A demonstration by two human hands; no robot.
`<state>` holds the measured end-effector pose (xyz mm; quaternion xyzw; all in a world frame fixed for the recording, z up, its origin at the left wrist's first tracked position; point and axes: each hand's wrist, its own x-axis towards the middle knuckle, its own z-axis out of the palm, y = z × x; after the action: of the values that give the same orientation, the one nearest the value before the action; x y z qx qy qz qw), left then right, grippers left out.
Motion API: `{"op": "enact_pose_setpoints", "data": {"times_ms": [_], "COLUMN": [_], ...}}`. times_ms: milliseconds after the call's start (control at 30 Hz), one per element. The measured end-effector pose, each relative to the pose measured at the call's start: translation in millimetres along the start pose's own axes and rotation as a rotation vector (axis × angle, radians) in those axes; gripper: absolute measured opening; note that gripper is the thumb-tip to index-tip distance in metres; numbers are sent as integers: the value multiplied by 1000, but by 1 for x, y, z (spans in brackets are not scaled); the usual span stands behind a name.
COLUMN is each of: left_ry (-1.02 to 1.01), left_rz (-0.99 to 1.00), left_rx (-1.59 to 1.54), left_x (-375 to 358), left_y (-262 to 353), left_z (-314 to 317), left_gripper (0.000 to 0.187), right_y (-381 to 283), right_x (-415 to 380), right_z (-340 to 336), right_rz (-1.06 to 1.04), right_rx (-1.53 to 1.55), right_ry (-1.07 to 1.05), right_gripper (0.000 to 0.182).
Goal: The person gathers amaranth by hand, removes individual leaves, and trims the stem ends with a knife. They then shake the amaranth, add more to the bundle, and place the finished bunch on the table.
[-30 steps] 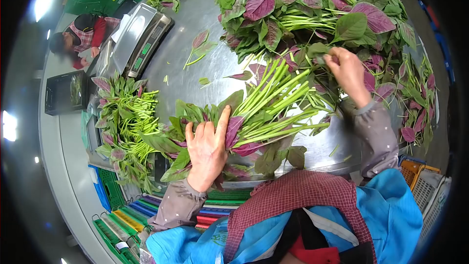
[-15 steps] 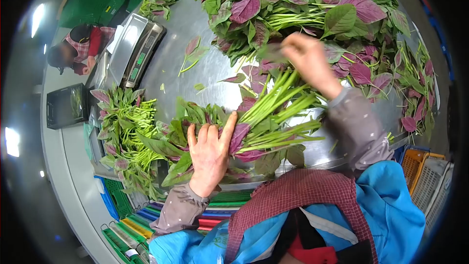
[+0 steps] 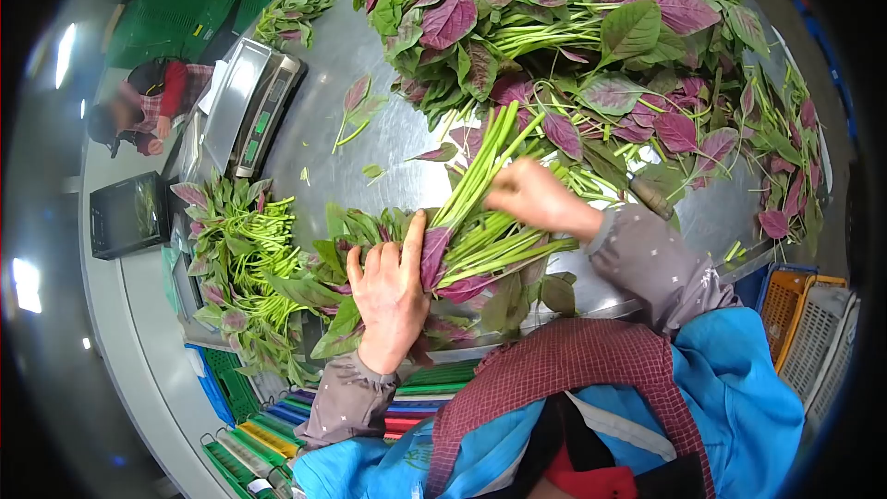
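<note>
Beneath my left hand (image 3: pixel 390 286) lies a bunch of red amaranth (image 3: pixel 476 189), its purple-green leaves to the left and its pale stems fanned to the right. The fingers of that hand wrap over the leafy part. My right hand (image 3: pixel 536 196) is closed at the stems, knuckles up; its fingertips are partly hidden and slightly blurred. Behind the bunch rises a big pile of loose amaranth (image 3: pixel 554 18). A brown cylindrical handle (image 3: pixel 651 196) pokes out of the leaves right of my right hand.
Tied-looking amaranth bunches (image 3: pixel 245 254) lie at the left, beside a digital scale (image 3: pixel 263 125). Another person (image 3: pixel 152 106) is beyond the scale. Loose leaves (image 3: pixel 351 111) lie on the metal table (image 3: pixel 323 166). Stacked crates (image 3: pixel 808 314) stand at the right edge.
My right hand has come down and left from the big pile onto the bunch's stems. Some stems now point more upward. The brown handle has come into sight.
</note>
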<state>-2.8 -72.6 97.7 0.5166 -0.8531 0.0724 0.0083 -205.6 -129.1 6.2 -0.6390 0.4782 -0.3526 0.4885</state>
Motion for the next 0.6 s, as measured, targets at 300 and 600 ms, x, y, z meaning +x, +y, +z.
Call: {"op": "enact_pose_setpoints", "data": {"times_ms": [300,600], "left_ry": [2,-3], "left_rz": [-235,-225], "left_rx": [-124,-263], "left_x": [-5,6], "left_y": [-23,-4], "left_z": [6,-1], "left_gripper": [81,82], "right_y": [-26,-18], "right_x": [-44,-31], "right_z": [-87,17], "right_rz": [275,510], "right_rx": [518,719], "right_ry": [22,-353], "right_gripper": [24,29]}}
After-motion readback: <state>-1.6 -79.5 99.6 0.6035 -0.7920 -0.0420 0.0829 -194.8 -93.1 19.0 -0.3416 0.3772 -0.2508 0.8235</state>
